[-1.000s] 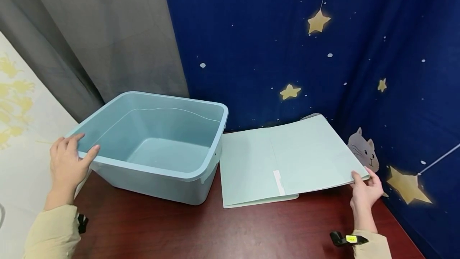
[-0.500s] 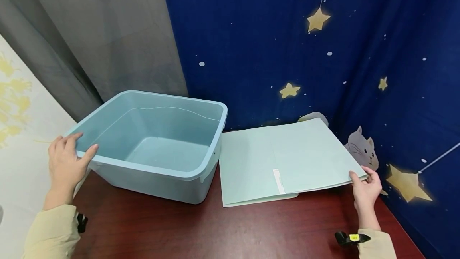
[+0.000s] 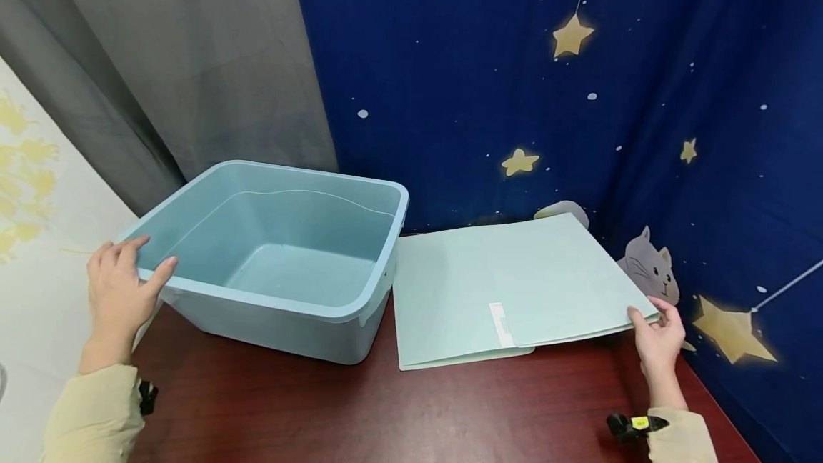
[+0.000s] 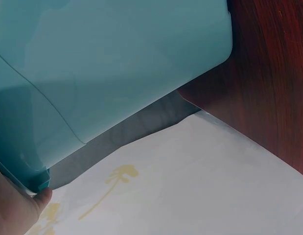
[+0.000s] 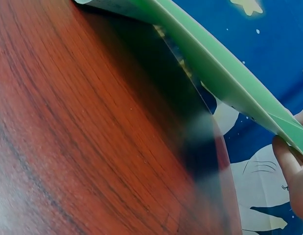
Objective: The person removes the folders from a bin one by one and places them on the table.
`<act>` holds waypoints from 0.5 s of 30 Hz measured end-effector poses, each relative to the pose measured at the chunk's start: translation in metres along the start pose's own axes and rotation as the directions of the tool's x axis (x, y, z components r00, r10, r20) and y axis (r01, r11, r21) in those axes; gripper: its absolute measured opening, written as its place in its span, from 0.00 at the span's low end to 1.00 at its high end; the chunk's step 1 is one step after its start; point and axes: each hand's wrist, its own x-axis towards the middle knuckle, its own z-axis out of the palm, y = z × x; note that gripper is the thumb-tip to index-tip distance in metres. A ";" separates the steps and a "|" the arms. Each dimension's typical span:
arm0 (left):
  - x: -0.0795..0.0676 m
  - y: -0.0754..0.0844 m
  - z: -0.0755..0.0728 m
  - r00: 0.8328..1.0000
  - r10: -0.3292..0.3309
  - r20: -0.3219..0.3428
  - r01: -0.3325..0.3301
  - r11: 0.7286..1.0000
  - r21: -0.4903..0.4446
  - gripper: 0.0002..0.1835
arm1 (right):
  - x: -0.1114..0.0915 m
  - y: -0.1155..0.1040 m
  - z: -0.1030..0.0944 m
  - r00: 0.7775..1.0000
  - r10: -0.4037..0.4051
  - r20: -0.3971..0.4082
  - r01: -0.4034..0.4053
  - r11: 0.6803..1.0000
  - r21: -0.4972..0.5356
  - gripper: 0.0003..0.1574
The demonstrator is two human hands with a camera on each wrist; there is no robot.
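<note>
A light blue plastic bin stands at the left of the table with its open top up and nothing inside. At its front-left corner my left hand grips the rim, fingers over the edge. In the left wrist view the thumb lies at that corner. Right of the bin is a pale green folded board with a white strip across its fold line. My right hand pinches its near right corner between thumb and fingers. That right half is raised off the table, as the right wrist view shows.
The dark red wooden table runs under everything, its right edge close beyond my right hand. A blue star-print curtain and a grey curtain hang right behind. A white printed sheet hangs at the left.
The far right corner of the green board has sunk slightly, uncovering more of a grey shape printed on the curtain. My right wrist has shifted a little to the right. My left hand stays on the rim.
</note>
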 end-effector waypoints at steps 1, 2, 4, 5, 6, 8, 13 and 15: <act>0.000 0.000 0.000 1.000 -0.001 -0.001 0.001 1.000 0.001 0.35 | 0.000 0.000 0.000 1.000 0.004 0.002 -0.004 1.000 -0.006 0.25; 0.000 0.000 0.000 1.000 -0.001 -0.002 0.001 1.000 0.001 0.35 | 0.001 -0.001 -0.001 1.000 0.013 0.002 -0.013 1.000 -0.013 0.25; 0.000 0.000 0.000 1.000 0.002 -0.004 -0.002 1.000 0.002 0.35 | 0.001 -0.003 -0.002 1.000 0.024 0.002 -0.024 0.999 -0.033 0.25; 0.000 -0.001 0.000 1.000 0.003 -0.004 -0.003 1.000 0.001 0.35 | 0.001 -0.003 -0.003 1.000 0.030 0.001 -0.030 0.998 -0.048 0.25; 0.000 -0.001 0.000 1.000 0.004 -0.004 -0.004 1.000 0.000 0.35 | 0.001 -0.004 -0.004 0.999 0.036 0.000 -0.035 0.998 -0.061 0.25; 0.000 -0.001 0.000 1.000 0.004 -0.004 -0.004 1.000 -0.002 0.35 | 0.000 -0.006 -0.005 0.999 0.047 -0.002 -0.047 0.995 -0.090 0.24; 0.000 -0.002 0.000 1.000 0.001 -0.001 -0.001 1.000 -0.003 0.35 | 0.000 -0.011 -0.008 0.998 0.059 -0.003 -0.059 0.989 -0.132 0.23; 0.000 -0.002 0.000 1.000 0.001 0.001 -0.001 1.000 -0.001 0.35 | 0.000 -0.013 -0.008 0.999 0.054 -0.006 -0.055 0.989 -0.141 0.23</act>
